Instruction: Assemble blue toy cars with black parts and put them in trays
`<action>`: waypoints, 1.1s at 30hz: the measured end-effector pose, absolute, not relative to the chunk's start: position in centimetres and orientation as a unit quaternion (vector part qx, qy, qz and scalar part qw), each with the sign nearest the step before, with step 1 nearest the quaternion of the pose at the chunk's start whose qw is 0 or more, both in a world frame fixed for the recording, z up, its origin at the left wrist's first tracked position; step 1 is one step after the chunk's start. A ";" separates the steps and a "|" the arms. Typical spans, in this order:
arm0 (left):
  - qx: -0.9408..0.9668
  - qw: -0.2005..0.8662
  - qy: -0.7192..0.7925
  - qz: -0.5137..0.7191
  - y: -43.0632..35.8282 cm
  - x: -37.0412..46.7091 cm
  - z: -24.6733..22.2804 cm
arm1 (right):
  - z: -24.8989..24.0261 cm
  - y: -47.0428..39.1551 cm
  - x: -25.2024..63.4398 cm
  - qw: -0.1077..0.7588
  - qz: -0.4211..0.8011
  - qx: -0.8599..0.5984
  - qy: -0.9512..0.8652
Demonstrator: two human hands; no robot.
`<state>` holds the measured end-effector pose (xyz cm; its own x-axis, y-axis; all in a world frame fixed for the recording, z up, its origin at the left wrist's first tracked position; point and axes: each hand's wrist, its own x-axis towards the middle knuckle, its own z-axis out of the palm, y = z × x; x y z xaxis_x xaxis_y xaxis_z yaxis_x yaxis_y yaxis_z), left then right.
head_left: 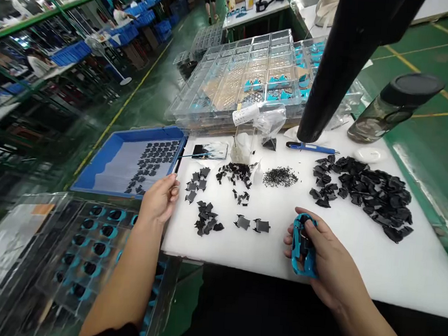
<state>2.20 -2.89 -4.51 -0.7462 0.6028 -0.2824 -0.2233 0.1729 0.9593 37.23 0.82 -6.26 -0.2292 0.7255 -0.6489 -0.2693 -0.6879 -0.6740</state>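
My right hand (327, 252) is closed around a bright blue plastic housing (297, 245) with black parts inside, just above the front of the white worktop (271, 253). My left hand (159, 198) hovers by the worktop's left edge, fingers curled together in a pinch; whatever is between them is too small to make out. Close to it lie flat dark grey plates (195, 182) and a cluster of black parts (207, 219). Two more grey plates, a left one (242, 222) and a right one (262, 225), lie between my hands. A large heap of black plastic pieces (375, 194) spreads at the right.
A blue tray (88, 166) with grey plates stands left. Tiny black pins (280, 177), small black pieces (235, 173), a thin blue stick (197, 156) and a blue pen (313, 147) lie farther back. Clear divided trays (230, 81), a bottle (389, 110) and a black post (339, 58) border the worktop.
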 end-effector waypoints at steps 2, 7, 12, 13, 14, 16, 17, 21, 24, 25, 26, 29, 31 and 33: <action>0.141 0.357 0.666 0.640 -1.9 3.2 -3.9 | -6.2 0.7 37.5 0.337 0.756 -0.521 -0.209; 0.139 0.387 0.639 0.650 -0.5 5.0 -3.6 | -6.1 0.4 38.1 0.354 0.767 -0.496 -0.201; 0.034 0.421 0.635 0.647 2.9 1.4 -4.9 | -6.3 0.1 38.4 0.349 0.773 -0.481 -0.222; 0.016 0.425 0.633 0.647 3.7 0.6 -5.2 | -6.3 0.1 38.4 0.345 0.773 -0.478 -0.232; 0.001 0.427 0.631 0.648 4.5 -0.2 -5.5 | -6.2 0.0 38.3 0.341 0.773 -0.477 -0.243; -0.018 0.425 0.628 0.652 5.8 -1.2 -6.0 | -5.9 -0.2 38.2 0.338 0.768 -0.477 -0.260; -0.024 0.423 0.627 0.653 6.2 -1.5 -6.2 | -5.7 -0.3 38.1 0.338 0.766 -0.478 -0.265; -0.029 0.412 0.630 0.657 7.1 -1.9 -6.6 | -5.6 -0.5 38.3 0.344 0.763 -0.483 -0.255; -0.032 0.402 0.640 0.654 7.3 -2.4 -6.7 | -6.0 -0.4 38.7 0.365 0.765 -0.474 -0.239; -0.034 0.400 0.644 0.651 7.4 -2.6 -6.7 | -6.1 -0.4 38.8 0.371 0.767 -0.468 -0.234; -0.034 0.399 0.649 0.647 7.5 -2.7 -6.8 | -6.3 -0.3 38.9 0.375 0.771 -0.461 -0.229; -0.021 0.393 0.664 0.636 7.8 -3.2 -7.0 | -6.4 -0.3 39.1 0.385 0.785 -0.439 -0.206; 0.001 0.382 0.674 0.632 7.9 -3.3 -7.0 | -6.4 -0.3 39.2 0.389 0.794 -0.427 -0.189; 0.037 0.358 0.684 0.635 7.7 -3.3 -6.8 | -6.4 -0.2 39.2 0.386 0.801 -0.423 -0.174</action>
<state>-3.30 7.69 -6.76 -0.7408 0.5050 -0.4429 -0.4044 0.1913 0.8944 39.19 -0.24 -6.36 -0.3436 0.7658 -0.5435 -0.4714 -0.6412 -0.6055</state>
